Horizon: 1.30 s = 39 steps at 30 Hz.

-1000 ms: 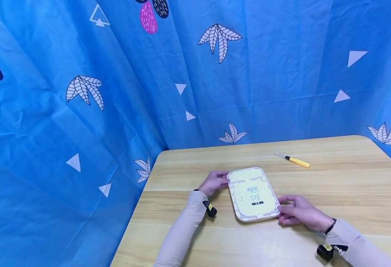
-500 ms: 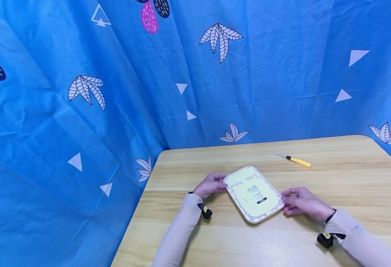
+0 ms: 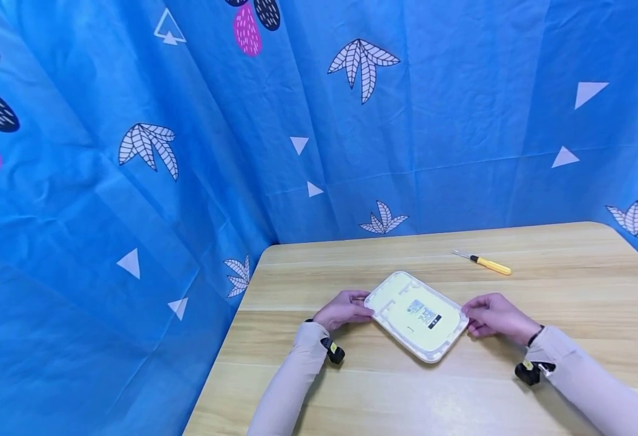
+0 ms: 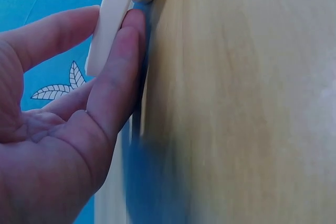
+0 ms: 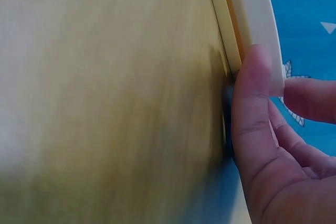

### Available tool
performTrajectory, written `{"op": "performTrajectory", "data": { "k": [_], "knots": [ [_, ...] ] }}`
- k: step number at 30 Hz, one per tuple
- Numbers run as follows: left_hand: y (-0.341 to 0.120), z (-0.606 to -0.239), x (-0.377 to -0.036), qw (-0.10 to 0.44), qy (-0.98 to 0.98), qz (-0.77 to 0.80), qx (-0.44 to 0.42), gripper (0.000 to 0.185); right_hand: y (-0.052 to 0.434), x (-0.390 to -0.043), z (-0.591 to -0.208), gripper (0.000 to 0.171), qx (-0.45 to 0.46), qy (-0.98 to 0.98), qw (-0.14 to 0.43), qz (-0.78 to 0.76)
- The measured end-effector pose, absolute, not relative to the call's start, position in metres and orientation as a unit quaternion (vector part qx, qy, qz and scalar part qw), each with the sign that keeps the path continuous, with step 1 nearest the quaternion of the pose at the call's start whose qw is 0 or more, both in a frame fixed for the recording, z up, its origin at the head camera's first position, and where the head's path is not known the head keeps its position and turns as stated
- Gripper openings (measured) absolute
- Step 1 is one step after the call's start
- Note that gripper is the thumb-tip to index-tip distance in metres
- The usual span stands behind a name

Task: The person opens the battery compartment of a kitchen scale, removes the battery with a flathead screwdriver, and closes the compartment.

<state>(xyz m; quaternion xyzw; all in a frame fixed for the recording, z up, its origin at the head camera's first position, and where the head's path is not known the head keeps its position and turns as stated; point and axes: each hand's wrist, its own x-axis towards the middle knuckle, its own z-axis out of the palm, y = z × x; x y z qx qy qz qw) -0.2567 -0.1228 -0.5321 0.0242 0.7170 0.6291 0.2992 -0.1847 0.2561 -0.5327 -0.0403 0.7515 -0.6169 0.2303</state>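
White-rimmed and pale yellow, the flat plastic device (image 3: 417,315) lies label-up at the frame's centre on the wooden table (image 3: 542,290), pinched at its left corner by the left hand (image 3: 343,309) and at its right corner by the right hand (image 3: 493,315), with a yellow-handled screwdriver (image 3: 485,263) well apart toward the upper right.

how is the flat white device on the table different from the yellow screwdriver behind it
The white device is broad, flat and rounded-rectangular, with a label on its upturned face; the screwdriver is thin and stick-like, with a yellow handle and a metal shaft. The device is held at opposite ends by the left hand and right hand; the screwdriver lies untouched, farther back. Both rest on the wooden table.
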Motion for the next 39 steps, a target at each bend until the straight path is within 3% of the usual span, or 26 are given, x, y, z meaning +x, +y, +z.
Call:
{"op": "performTrajectory", "data": {
  "k": [27, 39],
  "knots": [
    [-0.108, -0.529, -0.233, 0.346, 0.698, 0.625, 0.05, 0.098, 0.253, -0.233, -0.526, 0.036, -0.021, 0.827, 0.174, -0.533],
    [-0.103, -0.532, -0.224, 0.344, 0.7, 0.623, 0.054, 0.105, 0.249, -0.247, -0.525, 0.037, -0.018, 0.862, 0.153, -0.482]
  ]
}}
